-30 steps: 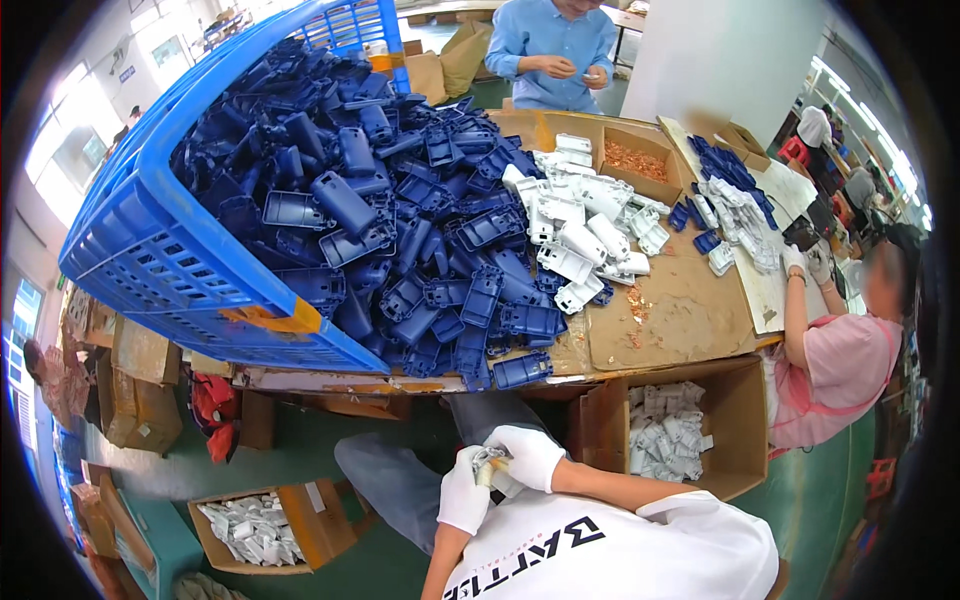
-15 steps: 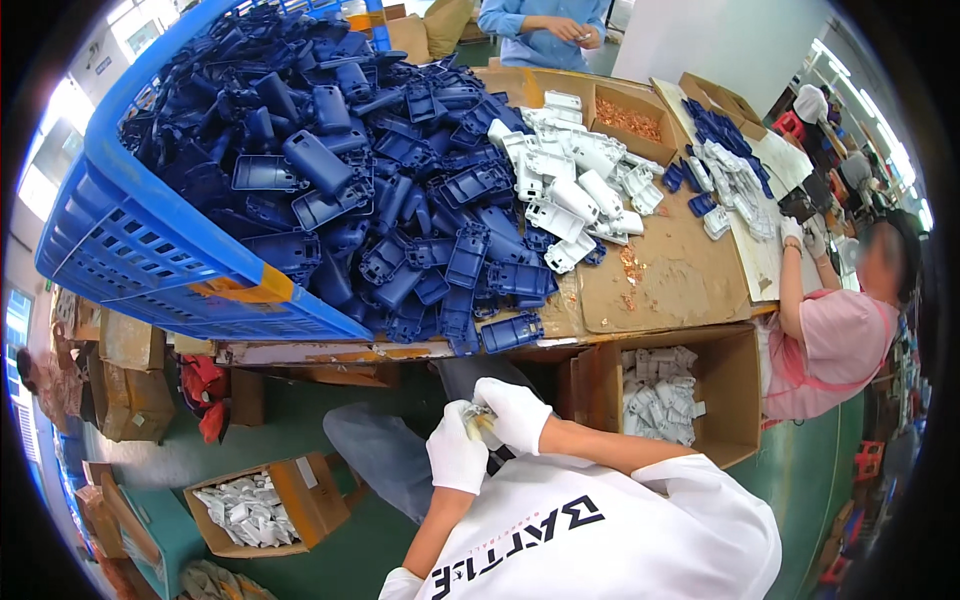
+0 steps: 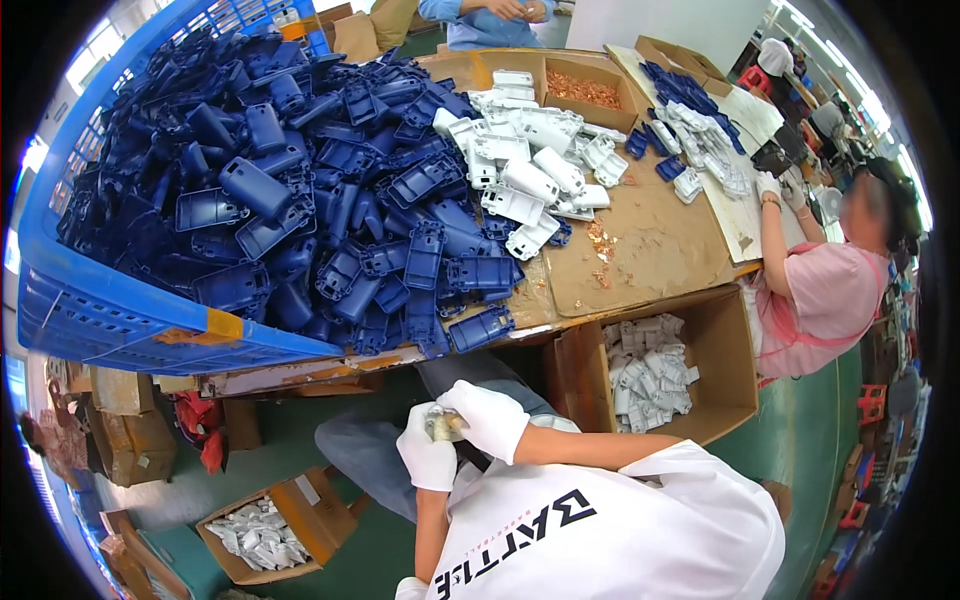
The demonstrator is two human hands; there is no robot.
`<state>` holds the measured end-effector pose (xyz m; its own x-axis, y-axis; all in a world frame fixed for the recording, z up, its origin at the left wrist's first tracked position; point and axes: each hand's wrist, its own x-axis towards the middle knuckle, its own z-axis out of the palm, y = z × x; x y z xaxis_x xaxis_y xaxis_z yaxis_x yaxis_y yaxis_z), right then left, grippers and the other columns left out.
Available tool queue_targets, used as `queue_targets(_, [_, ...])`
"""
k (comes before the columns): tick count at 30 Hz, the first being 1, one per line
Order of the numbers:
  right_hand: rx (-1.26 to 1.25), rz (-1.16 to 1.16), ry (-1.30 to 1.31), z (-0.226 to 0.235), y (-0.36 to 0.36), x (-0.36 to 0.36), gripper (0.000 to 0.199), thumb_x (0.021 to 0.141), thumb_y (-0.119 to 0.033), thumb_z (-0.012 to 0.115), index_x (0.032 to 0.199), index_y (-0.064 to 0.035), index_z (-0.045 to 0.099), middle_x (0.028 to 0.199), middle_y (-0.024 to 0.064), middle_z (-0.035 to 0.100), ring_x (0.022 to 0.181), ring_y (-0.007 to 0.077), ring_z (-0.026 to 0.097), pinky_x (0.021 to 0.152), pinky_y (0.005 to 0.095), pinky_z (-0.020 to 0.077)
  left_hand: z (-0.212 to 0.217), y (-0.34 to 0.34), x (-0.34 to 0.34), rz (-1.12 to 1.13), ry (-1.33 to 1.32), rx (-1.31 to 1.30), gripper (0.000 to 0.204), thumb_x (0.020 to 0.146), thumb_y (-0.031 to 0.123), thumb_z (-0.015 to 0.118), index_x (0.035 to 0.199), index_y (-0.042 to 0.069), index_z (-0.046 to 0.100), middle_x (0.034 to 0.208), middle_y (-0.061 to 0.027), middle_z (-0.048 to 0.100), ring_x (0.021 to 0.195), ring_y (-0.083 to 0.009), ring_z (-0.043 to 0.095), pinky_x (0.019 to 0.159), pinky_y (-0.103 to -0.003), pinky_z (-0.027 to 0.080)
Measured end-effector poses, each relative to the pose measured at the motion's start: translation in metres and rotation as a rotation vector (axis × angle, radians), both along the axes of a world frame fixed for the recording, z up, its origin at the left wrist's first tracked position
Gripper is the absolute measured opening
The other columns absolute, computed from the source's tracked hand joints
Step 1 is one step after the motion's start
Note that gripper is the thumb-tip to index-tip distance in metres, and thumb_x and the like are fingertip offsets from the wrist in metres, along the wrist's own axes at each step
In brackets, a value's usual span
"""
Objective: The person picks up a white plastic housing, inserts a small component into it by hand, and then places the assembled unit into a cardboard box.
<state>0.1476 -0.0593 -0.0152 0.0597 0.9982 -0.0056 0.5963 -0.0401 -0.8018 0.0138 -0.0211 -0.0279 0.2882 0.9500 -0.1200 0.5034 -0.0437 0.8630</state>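
Desk [image 3: 650,265]: brown board top, littered; spans the middle of the view. Blue crate [image 3: 110,310] on the desk's left end, open side toward the right. Pile of blue casings [image 3: 330,220] spills from it as far as the near edge. Co-worker in pink [image 3: 825,290] at the right end; co-worker in light blue [image 3: 490,25] beyond the far edge. Open carton [image 3: 725,330] of white parts just off the near edge, toward its right corner; smaller carton [image 3: 320,515], also filled, on the floor, left. Heap of white casings [image 3: 530,165] touches the blue pile on its right. Shallow box [image 3: 590,105] of copper-coloured bits near the far edge, behind the heap.

Left hand [image 3: 428,455] and right hand [image 3: 487,418], both white-gloved, meet off the near edge, before the person's body. Fingers of each clamped on one small piece [image 3: 443,427]; mostly covered, kind indeterminate.
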Motion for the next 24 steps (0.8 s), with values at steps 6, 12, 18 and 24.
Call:
queue_targets(6, [0.091, 0.081, -0.116, 0.019, -0.001, 0.003, 0.039, 0.080, -0.010, 0.065, 0.116, -0.0096, 0.051, 0.102, 0.0134, 0.055, 0.089, 0.0335, 0.059, 0.075, 0.0419, 0.0495, -0.009, 0.005, -0.005, 0.064, -0.065, -0.108, 0.019, 0.086, 0.002, 0.059, 0.105, 0.001, 0.063, 0.089, -0.0147, 0.069, 0.083, -0.0213, 0.068, 0.076, -0.031, 0.051])
queue_targets(12, [0.035, 0.187, -0.349, 0.013, 0.006, 0.023, 0.038, 0.080, -0.020, 0.064, 0.116, -0.0121, 0.054, 0.088, 0.0116, 0.058, 0.081, 0.0314, 0.061, 0.072, 0.0409, 0.0499, 0.002, -0.001, 0.001, -0.023, -0.356, -0.191, 0.044, 0.092, 0.008, 0.058, 0.133, -0.001, 0.047, 0.123, -0.0159, 0.059, 0.109, -0.0214, 0.060, 0.092, -0.030, 0.048])
queue_targets(18, [0.149, -0.841, -0.586, 0.040, 0.023, 0.271, 0.017, 0.080, -0.009, 0.061, 0.097, -0.0069, 0.064, 0.085, 0.0179, 0.063, 0.082, 0.0361, 0.063, 0.073, 0.0422, 0.0513, 0.011, -0.012, -0.008, -0.004, -0.488, -0.404, 0.051, 0.091, 0.013, 0.059, 0.136, -0.002, 0.042, 0.123, -0.0216, 0.058, 0.110, -0.0248, 0.060, 0.093, -0.031, 0.047])
queue_targets(24, [-0.010, -0.808, -1.235, 0.023, 0.025, 0.413, 0.054, 0.078, -0.012, 0.068, 0.129, -0.0164, 0.053, 0.136, 0.0152, 0.047, 0.127, 0.0384, 0.042, 0.104, 0.0456, 0.0376, 0.002, -0.009, -0.003, -0.108, -0.412, -0.354, 0.040, 0.090, 0.008, 0.057, 0.128, -0.003, 0.049, 0.115, -0.0197, 0.063, 0.105, -0.0240, 0.064, 0.093, -0.031, 0.047])
